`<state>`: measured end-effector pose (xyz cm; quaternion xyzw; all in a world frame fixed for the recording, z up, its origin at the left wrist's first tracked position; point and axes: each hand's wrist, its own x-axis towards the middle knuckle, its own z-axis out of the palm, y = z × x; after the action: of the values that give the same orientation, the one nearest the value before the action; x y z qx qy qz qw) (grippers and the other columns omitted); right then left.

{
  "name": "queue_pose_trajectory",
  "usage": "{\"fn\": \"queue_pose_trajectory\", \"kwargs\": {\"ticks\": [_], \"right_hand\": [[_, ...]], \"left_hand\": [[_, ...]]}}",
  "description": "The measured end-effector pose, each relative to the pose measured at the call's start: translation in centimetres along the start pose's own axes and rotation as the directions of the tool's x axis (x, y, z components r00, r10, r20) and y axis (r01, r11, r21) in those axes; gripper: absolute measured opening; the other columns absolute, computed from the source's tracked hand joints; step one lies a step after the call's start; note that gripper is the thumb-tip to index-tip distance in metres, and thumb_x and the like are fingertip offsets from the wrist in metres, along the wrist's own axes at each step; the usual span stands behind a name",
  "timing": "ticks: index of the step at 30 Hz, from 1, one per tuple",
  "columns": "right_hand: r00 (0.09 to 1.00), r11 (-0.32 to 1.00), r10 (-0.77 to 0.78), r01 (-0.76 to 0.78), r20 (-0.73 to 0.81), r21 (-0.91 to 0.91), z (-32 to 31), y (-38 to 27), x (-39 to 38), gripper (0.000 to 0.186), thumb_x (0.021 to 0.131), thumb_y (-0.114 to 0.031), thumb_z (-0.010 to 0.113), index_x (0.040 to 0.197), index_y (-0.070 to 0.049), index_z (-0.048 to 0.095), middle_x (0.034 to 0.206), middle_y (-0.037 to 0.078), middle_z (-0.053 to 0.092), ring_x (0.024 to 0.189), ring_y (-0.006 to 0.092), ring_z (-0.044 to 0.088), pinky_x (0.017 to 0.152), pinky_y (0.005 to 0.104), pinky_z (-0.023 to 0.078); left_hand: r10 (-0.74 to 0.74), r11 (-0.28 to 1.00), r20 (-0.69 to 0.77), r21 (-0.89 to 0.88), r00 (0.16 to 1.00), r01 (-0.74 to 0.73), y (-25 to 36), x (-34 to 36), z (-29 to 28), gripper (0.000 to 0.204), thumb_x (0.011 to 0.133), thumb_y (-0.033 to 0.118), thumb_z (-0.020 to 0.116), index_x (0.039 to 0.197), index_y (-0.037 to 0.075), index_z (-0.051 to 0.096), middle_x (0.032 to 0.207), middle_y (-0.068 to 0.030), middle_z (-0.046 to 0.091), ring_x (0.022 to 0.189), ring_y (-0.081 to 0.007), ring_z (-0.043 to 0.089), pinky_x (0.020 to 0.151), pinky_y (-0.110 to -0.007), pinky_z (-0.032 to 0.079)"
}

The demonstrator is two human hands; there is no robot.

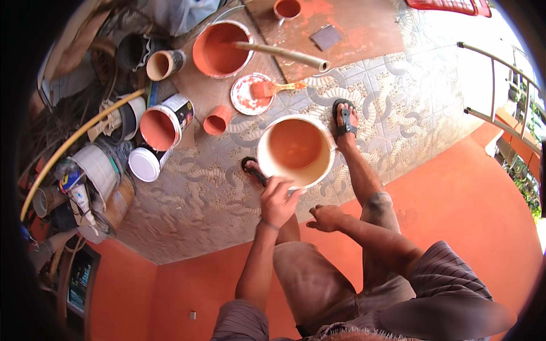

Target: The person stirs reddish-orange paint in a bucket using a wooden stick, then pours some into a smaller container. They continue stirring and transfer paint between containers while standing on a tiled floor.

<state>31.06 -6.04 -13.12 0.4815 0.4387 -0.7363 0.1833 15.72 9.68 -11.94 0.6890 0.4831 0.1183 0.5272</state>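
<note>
A large cream bucket (pixel 263 149) with orange liquid (pixel 296 145) inside stands between my feet. My left hand (pixel 277 202) is at its near rim, fingers bent and gripping the edge. Just below the bucket hangs my right hand (pixel 325 219), apart from it and holding nothing, with the fingers loosely spread. Beyond the bucket, a paintbrush (pixel 264 89) with orange bristles lies across a paint-smeared white lid (pixel 242 102). A small orange cup (pixel 216 120) is to the left of the lid.
Farther off, a paint bucket (pixel 199 59) holds a pole (pixel 284 54). An orange-lined paint can (pixel 179 108), a white-lidded tub (pixel 144 165) and a yellow hose (pixel 74 136) crowd the left. A stained board (pixel 364 25) lies at the back; a metal ladder frame (pixel 492 85) is right.
</note>
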Motion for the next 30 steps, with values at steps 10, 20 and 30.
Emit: {"fn": "queue_pose_trajectory", "kwargs": {"ticks": [10,20,30], "right_hand": [[0.99,0.978,-0.112,0.125,-0.088,0.165,-4.2,2.1,-3.9,0.051,0.1,-0.04,0.064,0.13,0.002,0.06,0.13,0.027,0.064,0.124,0.0435,0.064,0.103,0.0548,0.051],[0.953,0.92,-0.18,0.251,-0.242,0.302,-9.0,4.3,-6.7,0.051,0.1,-0.036,0.064,0.133,0.003,0.055,0.126,0.029,0.064,0.12,0.0463,0.065,0.102,0.0536,0.053],[0.957,0.93,-0.192,0.248,-0.218,0.27,-10.5,2.7,-6.2,0.049,0.1,-0.033,0.065,0.131,0.003,0.056,0.125,0.029,0.064,0.119,0.0456,0.066,0.1,0.0535,0.054]], "left_hand": [[0.304,0.952,0.064,-0.064,0.951,-0.3,4.8,29.0,24.4,0.035,0.082,0.011,0.077,0.113,-0.002,0.068,0.117,-0.0199,0.059,0.109,-0.0415,0.065,0.093,-0.047,0.056],[0.306,0.944,-0.191,0.185,0.933,-0.272,3.4,48.0,29.1,0.055,0.074,0.019,0.086,0.124,0.001,0.071,0.122,-0.017,0.061,0.111,-0.0337,0.066,0.098,-0.044,0.055],[0.358,0.924,-0.169,-0.08,0.918,-0.375,6.3,41.5,26.4,0.061,0.081,0.011,0.082,0.138,0.0,0.063,0.151,-0.0228,0.053,0.111,-0.0319,0.069,0.089,-0.04,0.057]]}}
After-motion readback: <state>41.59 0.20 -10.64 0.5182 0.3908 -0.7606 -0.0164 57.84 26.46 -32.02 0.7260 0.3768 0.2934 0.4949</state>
